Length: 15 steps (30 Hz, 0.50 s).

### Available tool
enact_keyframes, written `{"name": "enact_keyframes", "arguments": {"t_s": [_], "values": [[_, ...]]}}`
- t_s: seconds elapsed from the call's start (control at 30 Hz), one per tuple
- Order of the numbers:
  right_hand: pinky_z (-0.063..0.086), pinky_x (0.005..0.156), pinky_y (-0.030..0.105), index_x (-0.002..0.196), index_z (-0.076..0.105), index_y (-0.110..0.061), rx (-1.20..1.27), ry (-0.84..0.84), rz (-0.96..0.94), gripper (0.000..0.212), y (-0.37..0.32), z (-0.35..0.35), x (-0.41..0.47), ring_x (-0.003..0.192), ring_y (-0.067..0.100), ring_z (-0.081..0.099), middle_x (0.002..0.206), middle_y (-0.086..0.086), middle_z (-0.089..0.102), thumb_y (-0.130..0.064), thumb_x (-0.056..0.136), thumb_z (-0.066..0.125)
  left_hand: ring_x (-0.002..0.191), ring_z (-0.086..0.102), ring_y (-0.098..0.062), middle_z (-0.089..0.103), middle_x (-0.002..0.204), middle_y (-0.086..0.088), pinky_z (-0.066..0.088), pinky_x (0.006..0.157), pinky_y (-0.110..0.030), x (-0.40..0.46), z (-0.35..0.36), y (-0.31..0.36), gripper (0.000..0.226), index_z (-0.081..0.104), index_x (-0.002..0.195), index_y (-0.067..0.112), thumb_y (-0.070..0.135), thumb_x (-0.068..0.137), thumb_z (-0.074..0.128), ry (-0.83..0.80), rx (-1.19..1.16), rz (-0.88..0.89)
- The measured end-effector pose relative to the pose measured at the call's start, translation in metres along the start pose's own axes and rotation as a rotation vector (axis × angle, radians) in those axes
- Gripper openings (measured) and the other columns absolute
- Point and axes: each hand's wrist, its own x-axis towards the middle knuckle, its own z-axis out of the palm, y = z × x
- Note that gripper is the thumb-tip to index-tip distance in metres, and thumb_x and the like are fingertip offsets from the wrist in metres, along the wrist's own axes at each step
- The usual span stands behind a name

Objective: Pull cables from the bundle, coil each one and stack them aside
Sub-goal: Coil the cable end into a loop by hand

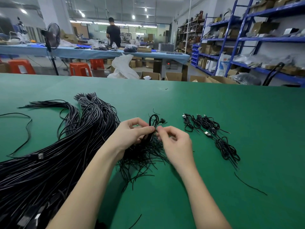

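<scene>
Cable in hand: one black coiled cable [152, 125] is held above the green surface [214, 100], roughly centre, between both hands. Its loop stands up past the fingertips.
Left hand: the left hand [132, 135] has its grip clamped on the coil, thumb and fingers curled round the gathered loops.
Right hand: the right hand [175, 142] has its grip pinched together at the coil's waist, on what appears to be a thin tie strand; the strand itself is too small to confirm.
Step in progress: judged to be the binding of a finished coil, not yet released to the stack.
Tie strands: a loose heap of short black strands [145, 156] lies directly beneath the hands, touching the bundle's edge.
Work done: a small row of coiled cables [212, 134] lies to the right, well apart from the hands, several pieces running from far to near.
Work left: the large bundle [57, 156] of uncoiled black cables covers the left side, from the far ends to the near left corner. It far outweighs the stack.
Progress estimate: early stage; most of the cables remain to be pulled, coiled and set aside.
Strays: a single loose cable [26, 129] lies at far left, and one short strand [249, 185] at near right.
</scene>
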Motion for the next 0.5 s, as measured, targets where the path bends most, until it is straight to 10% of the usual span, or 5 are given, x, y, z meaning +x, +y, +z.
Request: {"name": "enact_keyframes", "arguments": {"t_s": [0.13,0.5], "values": [[0.030,0.041,0.014,0.080,0.073,-0.018,0.296,-0.178,0.353,0.025,-0.004,-0.006,0.004,0.047,0.004,0.042,0.066,-0.012,0.065,-0.037,0.095,0.068,0.054,0.041,-0.010,0.053,0.063,0.004,0.037,0.059,-0.018,0.001,-0.002,-0.003,0.012,0.067,0.093,0.014,0.015,0.087,0.077,-0.114,-0.013,0.005],[0.026,0.049,0.023,0.082,0.073,-0.018,0.107,-0.153,0.129,0.017,0.005,-0.016,0.005,0.050,0.013,0.032,0.054,-0.002,0.044,-0.032,0.093,0.072,0.078,0.066,-0.007,0.074,0.089,0.005,0.053,0.068,-0.017,0.002,-0.001,-0.010,0.024,0.070,0.110,0.018,0.008,0.089,0.074,-0.206,-0.036,0.029]]}}
